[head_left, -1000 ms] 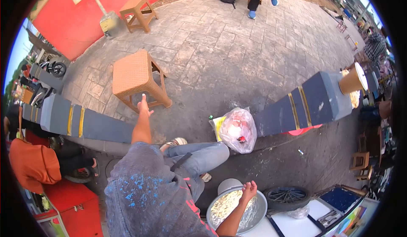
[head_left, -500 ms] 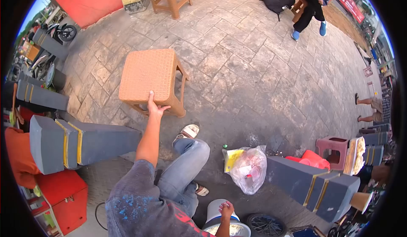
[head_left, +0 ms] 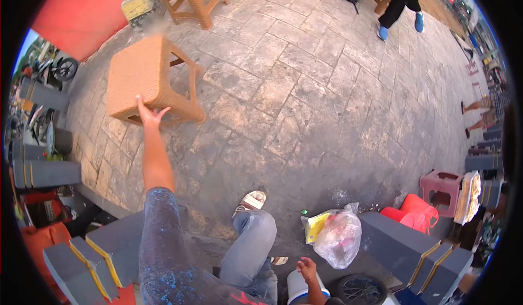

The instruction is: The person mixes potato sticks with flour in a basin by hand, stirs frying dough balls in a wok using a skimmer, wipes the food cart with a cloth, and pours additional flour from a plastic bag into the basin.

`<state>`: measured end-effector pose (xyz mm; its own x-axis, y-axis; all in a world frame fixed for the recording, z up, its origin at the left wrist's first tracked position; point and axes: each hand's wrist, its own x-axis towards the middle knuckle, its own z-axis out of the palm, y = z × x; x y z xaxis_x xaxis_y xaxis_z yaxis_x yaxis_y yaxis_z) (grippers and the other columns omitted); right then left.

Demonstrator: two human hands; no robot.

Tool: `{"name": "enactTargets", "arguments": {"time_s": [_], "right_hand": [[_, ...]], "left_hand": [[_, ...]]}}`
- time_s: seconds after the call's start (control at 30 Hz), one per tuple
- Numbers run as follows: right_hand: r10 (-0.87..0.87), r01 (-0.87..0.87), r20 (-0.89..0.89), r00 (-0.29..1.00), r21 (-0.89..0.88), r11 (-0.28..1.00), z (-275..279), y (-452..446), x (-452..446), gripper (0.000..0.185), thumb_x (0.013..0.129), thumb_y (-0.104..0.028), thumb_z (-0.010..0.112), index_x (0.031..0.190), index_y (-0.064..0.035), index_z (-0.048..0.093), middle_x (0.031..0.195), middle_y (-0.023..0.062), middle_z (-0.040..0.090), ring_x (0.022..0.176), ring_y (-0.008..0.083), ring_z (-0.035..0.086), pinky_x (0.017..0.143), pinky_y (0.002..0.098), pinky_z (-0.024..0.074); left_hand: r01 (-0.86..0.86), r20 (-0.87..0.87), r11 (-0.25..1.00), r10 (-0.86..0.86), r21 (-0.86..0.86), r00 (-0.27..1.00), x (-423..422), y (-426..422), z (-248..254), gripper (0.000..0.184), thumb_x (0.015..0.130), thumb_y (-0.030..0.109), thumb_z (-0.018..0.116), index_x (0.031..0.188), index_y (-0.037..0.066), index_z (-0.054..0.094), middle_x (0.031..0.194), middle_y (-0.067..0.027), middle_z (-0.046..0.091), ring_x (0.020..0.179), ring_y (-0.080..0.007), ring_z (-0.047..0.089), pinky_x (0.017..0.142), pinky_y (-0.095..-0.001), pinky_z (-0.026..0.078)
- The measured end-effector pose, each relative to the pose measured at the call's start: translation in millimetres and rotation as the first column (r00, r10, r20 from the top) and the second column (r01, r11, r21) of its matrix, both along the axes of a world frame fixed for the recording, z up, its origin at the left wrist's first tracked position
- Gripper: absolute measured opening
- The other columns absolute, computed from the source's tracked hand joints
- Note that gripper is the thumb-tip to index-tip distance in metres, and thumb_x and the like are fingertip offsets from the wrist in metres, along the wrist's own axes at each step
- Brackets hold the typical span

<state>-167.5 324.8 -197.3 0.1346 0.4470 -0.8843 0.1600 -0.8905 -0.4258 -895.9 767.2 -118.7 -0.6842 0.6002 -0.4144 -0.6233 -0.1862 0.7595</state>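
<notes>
A tan woven-pattern plastic stool (head_left: pixel 136 73) is tilted at the left, gripped by my left hand (head_left: pixel 150 111) at its near edge. The thumb lies on top of the seat and the other fingers go under the rim, partly hidden. My left arm is stretched far out. Low in the view, my right hand (head_left: pixel 306 269) hangs above a white bucket (head_left: pixel 297 286), its fingers loosely curled with nothing visible in them. Beside it lies a clear plastic bag (head_left: pixel 338 239) with a yellow packet (head_left: pixel 316 227).
Another tan stool (head_left: pixel 193 2) stands by the red wall. Grey posts with yellow bands (head_left: pixel 400 245) (head_left: pixel 103 256) flank me. A wheel (head_left: pixel 360 290), a red bag (head_left: pixel 411 213) and a maroon stool (head_left: pixel 441 188) are at right. A seated person's legs (head_left: pixel 400 8) show far off.
My left hand has carried the stool farther out and to the left, and the stool has turned. My view has shifted too. My right hand stays low near the bucket.
</notes>
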Motion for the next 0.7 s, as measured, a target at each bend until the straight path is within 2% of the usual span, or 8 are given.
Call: {"name": "enactTargets", "arguments": {"time_s": [0.2,0.3,0.37,0.4,0.47,0.53,0.57,0.7], "right_hand": [[-0.016,0.016,0.014,1.000,-0.016,1.000,-2,-26,0,0.031,0.088,-0.013,0.065,0.116,-0.0051,0.054,0.081,0.0020,0.062,0.065,0.0094,0.056,0.055,0.0250,0.0465],[0.045,-0.080,0.224,0.974,0.149,0.986,-6,-49,2,0.028,0.084,-0.021,0.067,0.106,-0.0033,0.064,0.080,0.0067,0.065,0.071,0.0133,0.061,0.062,0.0301,0.0498],[0.030,-0.068,0.270,0.962,0.131,0.989,20,-52,1,0.037,0.082,-0.028,0.066,0.111,-0.0053,0.064,0.090,0.0129,0.070,0.083,0.0233,0.067,0.077,0.0362,0.0524],[0.009,-0.066,0.299,0.954,0.181,0.981,18,-63,0,0.037,0.082,-0.028,0.067,0.111,-0.0054,0.064,0.092,0.0134,0.070,0.086,0.0241,0.067,0.078,0.0370,0.0522],[-0.059,-0.005,0.290,0.955,0.214,0.977,30,-89,3,0.038,0.082,-0.029,0.067,0.111,-0.0056,0.063,0.097,0.0146,0.069,0.091,0.0257,0.067,0.080,0.0382,0.0518],[-0.150,0.072,0.289,0.946,0.262,0.962,52,-124,9,0.039,0.081,-0.029,0.067,0.113,-0.0057,0.062,0.099,0.0150,0.069,0.093,0.0274,0.066,0.081,0.0390,0.0517],[-0.190,0.081,0.332,0.924,0.315,0.946,61,-144,12,0.040,0.081,-0.029,0.067,0.114,-0.0058,0.062,0.099,0.0146,0.069,0.093,0.0283,0.066,0.081,0.0393,0.0517],[-0.453,0.290,0.492,0.743,0.374,0.881,91,-240,33,0.030,0.081,-0.028,0.067,0.104,-0.0088,0.067,0.089,0.0126,0.070,0.086,0.0319,0.067,0.078,0.0422,0.0518]], "left_hand": [[0.051,-0.148,0.961,-0.094,-0.271,0.985,-60,21,-29,0.094,0.082,0.064,0.059,0.151,0.015,0.019,0.155,-0.0155,0.017,0.143,-0.0393,0.013,0.102,-0.0675,0.033],[-0.137,-0.261,0.875,0.013,-0.465,0.965,37,-5,-4,0.090,0.086,0.057,0.060,0.142,-0.005,0.027,0.144,-0.0257,0.034,0.124,-0.0422,0.045,0.098,-0.0634,0.042],[-0.275,-0.685,0.760,-0.288,-0.589,0.670,120,-56,-20,0.088,0.086,0.056,0.059,0.141,-0.006,0.029,0.140,-0.0301,0.039,0.119,-0.0425,0.051,0.102,-0.0487,0.044],[-0.096,-0.587,0.665,-0.571,-0.740,0.573,112,-78,-68,0.091,0.086,0.056,0.059,0.145,-0.003,0.024,0.144,-0.0295,0.034,0.124,-0.0411,0.047,0.103,-0.0504,0.042],[0.183,-0.325,0.575,-0.665,-0.797,0.672,246,-162,-78,0.093,0.087,0.063,0.051,0.148,0.001,0.018,0.149,-0.0242,0.029,0.132,-0.0382,0.038,0.108,-0.0525,0.035],[0.448,-0.052,0.167,-0.965,-0.878,0.258,349,-247,-95,0.088,0.090,0.063,0.046,0.148,0.001,0.021,0.150,-0.0212,0.029,0.136,-0.0355,0.032,0.109,-0.0534,0.031],[0.840,0.117,0.033,-0.987,-0.542,0.114,374,-279,-132,0.080,0.092,0.057,0.046,0.146,0.001,0.028,0.150,-0.0206,0.031,0.136,-0.0350,0.033,0.110,-0.0505,0.030],[0.794,0.303,-0.315,-0.937,-0.520,-0.173,485,-348,-7,0.057,0.094,0.046,0.050,0.126,-0.002,0.049,0.126,-0.0184,0.052,0.112,-0.0294,0.052,0.090,-0.0459,0.044]]}}
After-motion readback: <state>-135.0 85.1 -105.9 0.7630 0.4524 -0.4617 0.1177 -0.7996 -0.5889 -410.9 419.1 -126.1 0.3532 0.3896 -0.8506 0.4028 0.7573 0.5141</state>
